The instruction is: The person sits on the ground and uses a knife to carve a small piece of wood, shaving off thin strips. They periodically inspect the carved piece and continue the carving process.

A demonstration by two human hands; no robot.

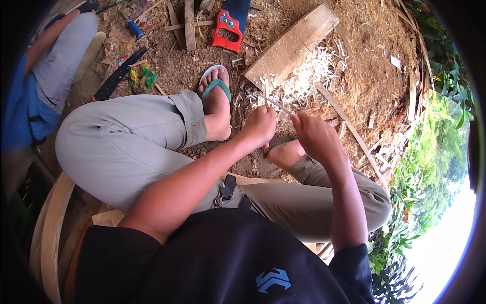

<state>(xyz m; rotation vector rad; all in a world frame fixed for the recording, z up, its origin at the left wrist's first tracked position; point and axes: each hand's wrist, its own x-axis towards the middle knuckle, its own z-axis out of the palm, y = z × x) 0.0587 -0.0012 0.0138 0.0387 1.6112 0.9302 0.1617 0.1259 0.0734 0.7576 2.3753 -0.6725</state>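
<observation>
My left hand is closed around a thin, pale wooden stick, whose upper end stands up out of the fist. In my right hand is a knife, its handle hidden by the fingers. The narrow knife blade points up and left and meets or crosses the stick; whether it bites into the wood I cannot tell. Both hands are close together between my knees, just short of a pile of curled wood shavings. A thick wooden beam lies beyond them.
A handsaw with a red handle lies at the top. Left of it are wood offcuts, a blue-handled tool and a long black object. Another person's leg is at far left. A long wooden strip lies right.
</observation>
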